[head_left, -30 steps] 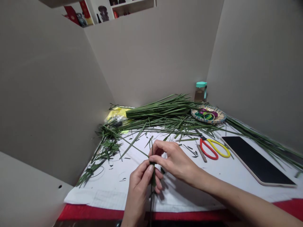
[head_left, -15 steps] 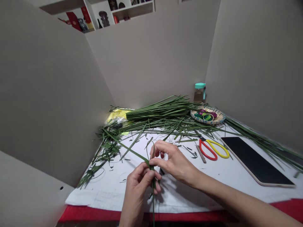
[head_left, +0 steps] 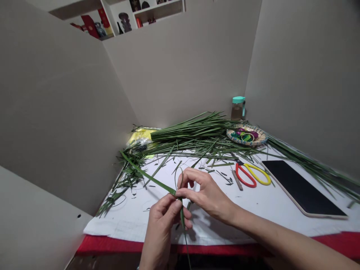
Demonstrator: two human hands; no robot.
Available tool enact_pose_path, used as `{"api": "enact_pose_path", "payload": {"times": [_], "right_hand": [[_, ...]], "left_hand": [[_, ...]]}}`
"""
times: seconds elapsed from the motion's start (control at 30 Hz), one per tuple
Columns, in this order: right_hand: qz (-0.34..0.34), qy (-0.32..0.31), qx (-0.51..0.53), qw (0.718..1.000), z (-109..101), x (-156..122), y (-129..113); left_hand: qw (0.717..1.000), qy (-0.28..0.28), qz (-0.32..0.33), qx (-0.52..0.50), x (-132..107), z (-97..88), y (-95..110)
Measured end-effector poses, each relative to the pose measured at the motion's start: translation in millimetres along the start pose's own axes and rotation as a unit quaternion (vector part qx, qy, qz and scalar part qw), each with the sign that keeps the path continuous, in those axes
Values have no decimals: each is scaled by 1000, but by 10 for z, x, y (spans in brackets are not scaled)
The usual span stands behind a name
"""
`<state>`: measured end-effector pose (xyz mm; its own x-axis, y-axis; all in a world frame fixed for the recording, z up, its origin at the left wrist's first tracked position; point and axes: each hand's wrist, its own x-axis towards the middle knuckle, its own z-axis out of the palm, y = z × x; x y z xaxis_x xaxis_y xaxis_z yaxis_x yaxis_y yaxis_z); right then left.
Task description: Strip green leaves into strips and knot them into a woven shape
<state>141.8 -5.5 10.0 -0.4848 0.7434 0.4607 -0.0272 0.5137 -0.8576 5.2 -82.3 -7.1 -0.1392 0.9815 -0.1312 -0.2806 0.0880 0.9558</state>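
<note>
Over the front of the white-covered table, my left hand (head_left: 168,213) pinches green leaf strips (head_left: 157,181) between thumb and fingers. One long strip runs from the pinch up and left toward the leaf scraps; a narrower one hangs down past the table's front edge. My right hand (head_left: 201,191) touches the left at the fingertips, its thumb and forefinger closed on the same strips. A thin strip curls up in a loop just beside the right fingers. Where the strips cross is mostly hidden by my fingers.
Scissors (head_left: 250,174) with red and yellow handles lie right of my hands, beside a small knife (head_left: 237,180) and a dark tablet (head_left: 303,189). Behind are a leaf bundle (head_left: 191,128), a woven basket (head_left: 263,138) and a teal-lidded jar (head_left: 237,109). Leaf scraps (head_left: 129,176) lie at left.
The long strip at the pinch has turned, now showing its broad face. The hanging end has swung slightly right. Both hands stay close together, and the camera view has shifted slightly.
</note>
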Motion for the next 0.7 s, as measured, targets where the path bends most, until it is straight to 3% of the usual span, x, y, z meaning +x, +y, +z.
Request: {"api": "enact_pose_path", "payload": {"times": [0.3, 0.47, 0.6, 0.7], "right_hand": [[47, 31, 7, 998, 55, -68, -17], [33, 109, -38, 993, 65, -283, -160], [36, 49, 10, 998, 133, -412, -187], [42, 70, 36, 996, 168, -353, -206]], "left_hand": [[1000, -1, 11, -20, -8, 77, 33], [995, 28, 81, -44, 16, 112, 212], [987, 41, 143, -62, 82, 220, 405], [978, 38, 195, -70, 132, 306, 528]]}}
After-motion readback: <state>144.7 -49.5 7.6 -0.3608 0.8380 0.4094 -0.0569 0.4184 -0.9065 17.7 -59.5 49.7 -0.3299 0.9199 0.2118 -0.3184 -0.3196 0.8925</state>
